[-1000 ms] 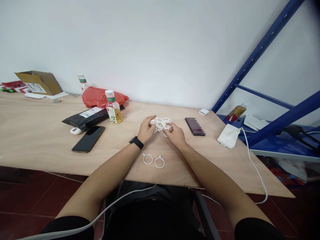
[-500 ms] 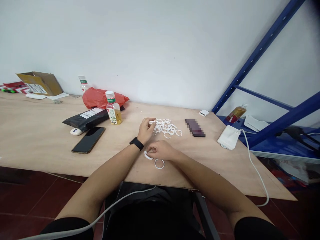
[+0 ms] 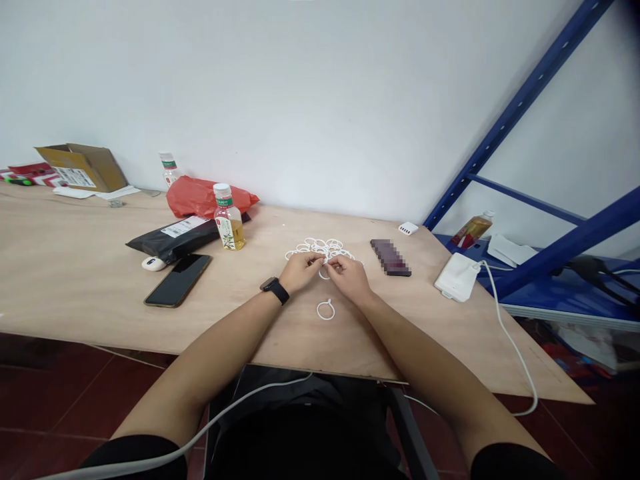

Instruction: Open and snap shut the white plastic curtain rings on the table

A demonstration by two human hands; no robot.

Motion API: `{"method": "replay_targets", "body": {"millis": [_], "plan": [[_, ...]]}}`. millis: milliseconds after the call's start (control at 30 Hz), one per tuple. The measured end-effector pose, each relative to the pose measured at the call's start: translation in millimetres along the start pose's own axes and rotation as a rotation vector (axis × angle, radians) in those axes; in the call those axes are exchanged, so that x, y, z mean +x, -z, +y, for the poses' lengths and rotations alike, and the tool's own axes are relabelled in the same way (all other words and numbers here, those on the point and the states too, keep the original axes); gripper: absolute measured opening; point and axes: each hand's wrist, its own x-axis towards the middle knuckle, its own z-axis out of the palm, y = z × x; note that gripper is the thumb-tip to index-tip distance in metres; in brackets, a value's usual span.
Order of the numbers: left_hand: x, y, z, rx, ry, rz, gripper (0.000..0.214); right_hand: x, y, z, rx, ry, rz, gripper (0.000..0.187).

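Note:
My left hand [image 3: 301, 272], with a black watch [image 3: 275, 289] on its wrist, meets my right hand [image 3: 353, 280] at the near side of a pile of white plastic rings [image 3: 320, 244]. Thumb and fingers of both are pinched around a white ring [image 3: 325, 274], whose lower curve shows beneath the fingertips. What exactly the fingertips cover is hidden. Closer to me, a single ring [image 3: 326, 311] with a small eyelet lies flat on the table, touched by neither hand.
Left of the hands are a drink bottle [image 3: 229, 220], a phone [image 3: 179, 281], a black parcel [image 3: 173, 240] and a red bag [image 3: 200, 197]. To the right lie a blurred dark phone [image 3: 391, 257] and a white power bank [image 3: 457, 277] with a cable. A blue rack [image 3: 500, 127] stands beyond.
My right hand has moved forward and right from near the table's front to the pile. My left hand has come slightly down, bringing the fingertips together. The loose ring near me lies farther forward.

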Motion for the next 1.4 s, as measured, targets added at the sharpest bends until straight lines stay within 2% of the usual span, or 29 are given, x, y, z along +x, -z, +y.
{"method": "replay_targets", "body": {"millis": [133,367,667,867,1033,1100,1267,1333,1400], "plan": [[-1,-0.6,1,-0.074,-0.005,-0.005,0.023,-2,-2,-2,-0.046,0.12,0.017,0.017],[0,0.2,2,-0.097,0.073,0.012,0.025,-2,-6,3,-0.031,0.242,0.093,0.013],[-1,1.6,6,-0.079,0.06,0.03,0.02,-4,-10,1,-0.003,0.287,0.108,0.012],[1,0.7,4,-0.065,0.049,0.037,0.021,-5,-9,-3,0.0,0.255,0.105,0.014],[0,2.2,4,0.06,-0.074,0.162,0.032,7,-5,15,-0.018,0.059,0.132,0.016],[-2,4.5,9,0.125,-0.094,0.09,0.025,12,-2,24,-0.04,-0.018,0.152,0.021],[-10,4.5,17,0.289,-0.179,-0.403,0.023,15,4,31,-0.019,-0.072,0.189,0.02],[-12,2.1,15,0.326,-0.197,-0.509,0.024,13,5,28,0.004,-0.064,0.18,0.018],[-12,0.3,13,0.338,-0.199,-0.554,0.021,11,5,25,0.025,-0.049,0.168,0.016]]}}
